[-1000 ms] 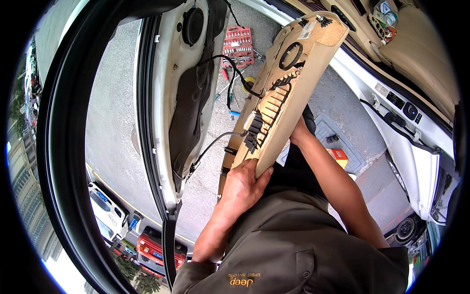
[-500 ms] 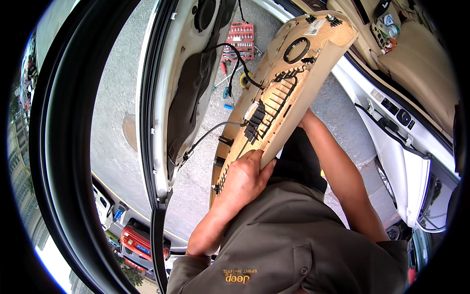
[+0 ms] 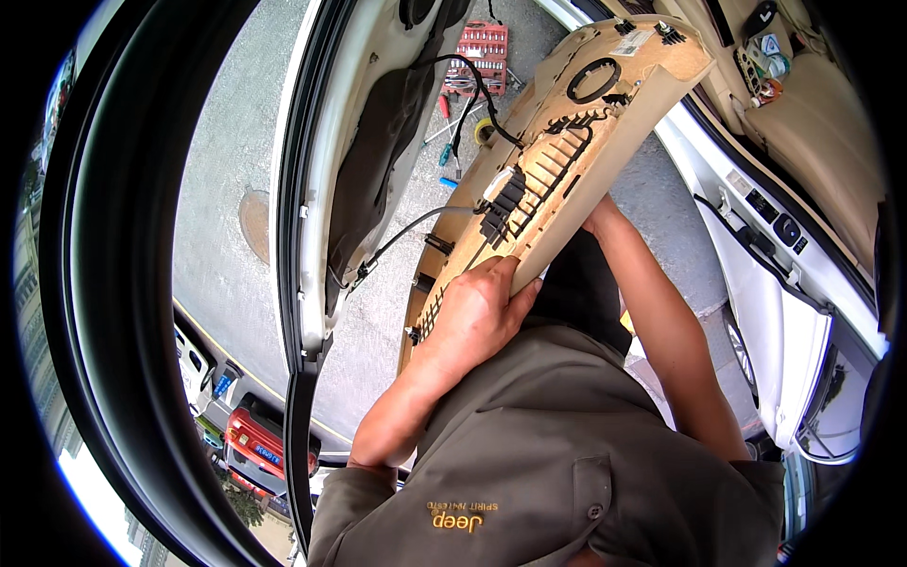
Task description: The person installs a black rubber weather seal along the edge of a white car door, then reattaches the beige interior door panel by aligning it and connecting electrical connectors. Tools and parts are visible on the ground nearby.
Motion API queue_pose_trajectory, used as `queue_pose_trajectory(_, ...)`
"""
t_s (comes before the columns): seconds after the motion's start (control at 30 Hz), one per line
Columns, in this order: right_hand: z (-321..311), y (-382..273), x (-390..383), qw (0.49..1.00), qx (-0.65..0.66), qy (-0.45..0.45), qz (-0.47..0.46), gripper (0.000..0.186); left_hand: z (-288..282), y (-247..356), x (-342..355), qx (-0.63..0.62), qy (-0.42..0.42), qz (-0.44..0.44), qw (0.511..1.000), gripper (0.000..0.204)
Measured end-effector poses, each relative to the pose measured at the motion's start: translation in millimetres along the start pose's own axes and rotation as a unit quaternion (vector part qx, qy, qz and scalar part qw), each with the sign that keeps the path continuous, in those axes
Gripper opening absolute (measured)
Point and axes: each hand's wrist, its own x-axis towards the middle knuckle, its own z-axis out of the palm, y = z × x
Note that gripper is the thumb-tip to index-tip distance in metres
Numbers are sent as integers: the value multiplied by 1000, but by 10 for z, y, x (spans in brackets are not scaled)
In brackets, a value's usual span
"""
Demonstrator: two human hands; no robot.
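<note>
A beige car door trim panel [image 3: 557, 213] is held up at a slant before my body, its back side with black clips, ribs and a ring-shaped opening facing up. My left hand [image 3: 480, 310] grips its lower edge, thumb on the near side and fingers over the back. Beneath the near edge, my right hand [image 3: 597, 215] holds the panel from behind; its fingers are hidden. A black cable [image 3: 480, 80] and a thinner grey cable [image 3: 411, 227] run from the panel to the open white door [image 3: 316, 236], whose inner side is bare with a dark sheet [image 3: 387, 142].
On the ground beyond the panel lie a red socket set case [image 3: 487, 47], screwdrivers [image 3: 445, 153] and a yellow tape roll [image 3: 484, 130]. Right of me are a beige car seat [image 3: 817, 123] and another open white door [image 3: 765, 274]. A red car [image 3: 265, 439] is parked at lower left.
The view has shifted slightly, so the panel and the tools appear a little farther right and higher. Both hands keep the same hold on the panel.
</note>
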Motion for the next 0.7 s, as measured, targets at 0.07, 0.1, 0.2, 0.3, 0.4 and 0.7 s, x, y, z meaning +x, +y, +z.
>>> queue_pose_trajectory(0.07,0,-62,115,999,-34,-22,-9,37,-11,8,-11,3,-1,7,1000,33)
queue_pose_trajectory(0.1,-35,-51,166,999,-30,-38,-13,37,-14,17,-15,3,0,8,1000,33)
queue_pose_trajectory(0.2,-157,136,200,995,44,-82,-19,38,-6,43,-8,5,-1,-7,1000,33)
queue_pose_trajectory(0.3,-122,339,104,979,187,-77,-22,39,17,48,-23,5,-5,-11,1000,34)
queue_pose_trajectory(0.4,-75,451,-62,954,292,-58,-15,42,46,35,-57,2,-8,-7,1000,34)
queue_pose_trajectory(0.7,-78,-279,-275,996,-62,-65,-14,38,99,48,-153,2,53,25,998,33)
